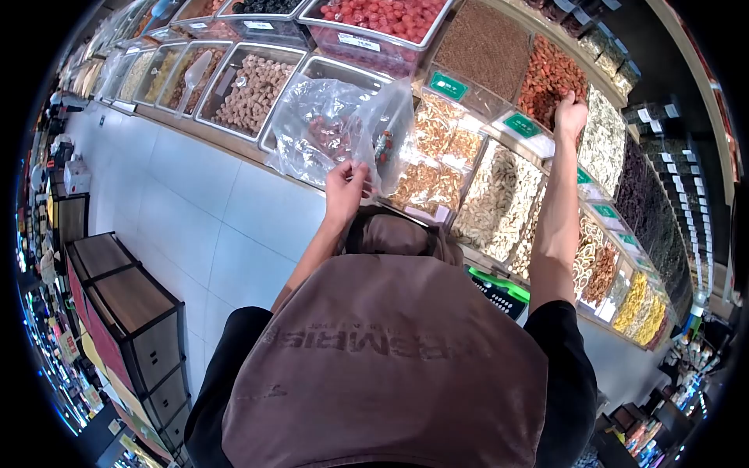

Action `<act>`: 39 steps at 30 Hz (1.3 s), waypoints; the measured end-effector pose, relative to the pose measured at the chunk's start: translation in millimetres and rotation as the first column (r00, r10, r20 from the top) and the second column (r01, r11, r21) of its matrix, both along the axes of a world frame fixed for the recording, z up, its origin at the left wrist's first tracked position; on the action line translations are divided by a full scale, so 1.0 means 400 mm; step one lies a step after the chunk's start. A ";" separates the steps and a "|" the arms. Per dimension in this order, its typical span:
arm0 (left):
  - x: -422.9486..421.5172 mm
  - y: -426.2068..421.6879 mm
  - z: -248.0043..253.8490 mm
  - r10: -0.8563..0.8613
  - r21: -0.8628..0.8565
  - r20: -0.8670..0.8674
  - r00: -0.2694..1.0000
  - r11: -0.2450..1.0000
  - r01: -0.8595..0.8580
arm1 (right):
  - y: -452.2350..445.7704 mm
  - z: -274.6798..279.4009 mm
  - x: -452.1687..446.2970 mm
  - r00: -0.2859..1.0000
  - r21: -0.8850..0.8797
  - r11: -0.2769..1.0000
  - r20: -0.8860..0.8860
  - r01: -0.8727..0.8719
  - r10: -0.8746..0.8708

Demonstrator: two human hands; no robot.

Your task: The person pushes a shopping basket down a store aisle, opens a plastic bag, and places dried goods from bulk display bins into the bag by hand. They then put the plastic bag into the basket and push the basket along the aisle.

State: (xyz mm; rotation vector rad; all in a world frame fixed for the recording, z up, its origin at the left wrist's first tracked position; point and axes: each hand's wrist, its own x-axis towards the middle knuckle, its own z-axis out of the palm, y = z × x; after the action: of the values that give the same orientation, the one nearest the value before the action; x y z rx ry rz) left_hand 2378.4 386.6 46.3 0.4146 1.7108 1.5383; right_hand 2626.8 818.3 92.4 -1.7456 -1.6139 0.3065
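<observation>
My left hand (349,186) is closed on the edge of a clear plastic bag (312,101). Dark red pieces show through the film; whether they are inside the bag or beneath it I cannot tell. The bag spreads over a bin at the front of the counter. My right arm reaches out to a bin of orange-red dried berries (546,74). There my right hand (571,115) is closed at the berries' near right side, its fingertips curled. What it grips, if anything, is hidden.
Around the bag stand bins of brown balls (253,90), red candied fruit (382,17), pale dried slices (499,195) and shredded dried pieces (437,148). A green shopping basket (499,290) is below the counter by my right side. A dark-framed cabinet (129,304) stands across the aisle.
</observation>
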 end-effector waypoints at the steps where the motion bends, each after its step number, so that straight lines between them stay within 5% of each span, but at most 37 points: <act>1: 0.004 0.000 0.004 -0.025 -0.018 -0.009 1.000 1.000 0.025 | 0.000 -0.011 0.005 1.000 -0.001 1.000 0.002 0.010 -0.010; 3: 0.004 0.009 0.010 -0.054 -0.021 -0.021 0.998 0.998 0.054 | 0.006 -0.027 0.006 0.946 -0.177 0.980 -0.323 -0.095 0.033; 4: 0.003 0.008 0.010 -0.072 -0.028 -0.013 0.997 0.997 0.071 | -0.036 -0.009 -0.016 0.821 -0.154 0.962 -0.561 -0.224 0.101; 5: 0.002 0.003 0.006 -0.087 -0.042 -0.001 0.996 0.995 0.087 | -0.077 0.011 -0.033 0.767 -0.243 0.906 -0.630 -0.347 0.125; 8: -0.007 -0.001 0.002 -0.075 -0.031 -0.006 0.997 0.997 0.075 | -0.278 0.108 -0.145 0.777 -0.502 0.601 -0.495 -0.622 0.390; 12: -0.003 0.005 0.017 -0.069 -0.025 0.013 0.998 0.997 0.069 | -0.465 0.074 -0.309 0.495 -0.622 -0.043 -0.662 -0.782 0.562; 14: -0.002 0.003 0.023 -0.100 -0.041 0.017 0.995 0.994 0.101 | -0.525 0.016 -0.403 0.404 -0.581 -0.137 -0.697 -0.802 0.592; 16: -0.004 -0.002 0.044 -0.128 -0.045 0.032 0.991 0.991 0.129 | -0.567 -0.025 -0.494 0.344 -0.548 -0.095 -0.640 -0.831 0.687; 19: -0.035 -0.028 0.073 -0.143 -0.047 0.070 0.987 0.988 0.147 | -0.628 -0.034 -0.596 0.368 -0.428 0.021 -0.749 -0.903 0.552; 21: -0.070 -0.037 0.115 -0.009 0.013 0.245 0.969 1.000 0.006 | -0.641 -0.067 -0.636 0.334 -0.431 -0.025 -0.735 -0.902 0.590; 24: -0.152 -0.068 0.150 0.036 0.046 0.226 0.973 0.998 -0.048 | -0.674 -0.061 -0.634 0.342 -0.344 0.256 -0.220 -0.904 0.914; 27: -0.209 -0.097 0.201 0.080 0.063 0.206 0.975 0.993 -0.095 | -0.666 0.041 -0.579 0.361 -0.426 0.171 -0.420 -0.889 0.833; 29: -0.257 -0.115 0.232 0.070 0.123 0.274 0.959 0.987 -0.107 | -0.658 0.054 -0.542 0.353 -0.229 0.277 -0.449 -0.933 0.821; 31: -0.299 -0.118 0.259 0.056 0.200 0.315 0.947 0.972 -0.123 | -0.649 0.120 -0.516 0.427 -0.291 0.320 -0.486 -0.902 0.762; 33: -0.339 -0.116 0.285 0.029 0.271 0.353 0.935 0.954 -0.132 | -0.663 0.151 -0.510 0.687 0.007 0.689 0.078 -0.725 0.722; 34: -0.355 -0.113 0.297 0.006 0.316 0.399 0.917 0.938 -0.143 | -0.660 0.125 -0.516 0.701 0.099 0.707 0.285 -0.700 0.654; 35: -0.368 -0.108 0.310 -0.021 0.358 0.444 0.896 0.921 -0.156 | -0.670 0.111 -0.522 0.709 0.092 0.718 0.289 -0.690 0.643; 37: -0.386 -0.093 0.335 -0.045 0.339 0.450 0.892 0.933 -0.124 | -0.695 0.087 -0.529 0.667 -0.439 0.575 -0.081 -0.691 0.740; 38: -0.399 -0.088 0.338 -0.068 0.363 0.465 0.883 0.924 -0.121 | -0.696 0.057 -0.528 0.611 -0.483 0.440 -0.283 -0.757 0.739; 39: -0.412 -0.084 0.345 -0.088 0.385 0.479 0.874 0.915 -0.119 | -0.714 0.079 -0.531 0.624 -0.488 0.451 -0.281 -0.747 0.730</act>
State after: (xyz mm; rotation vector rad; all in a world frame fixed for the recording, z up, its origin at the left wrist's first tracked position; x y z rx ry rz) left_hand 2213.6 353.0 184.5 0.1863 1.0044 1.8270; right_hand 2414.5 532.8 124.0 -1.2383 -2.3732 1.3671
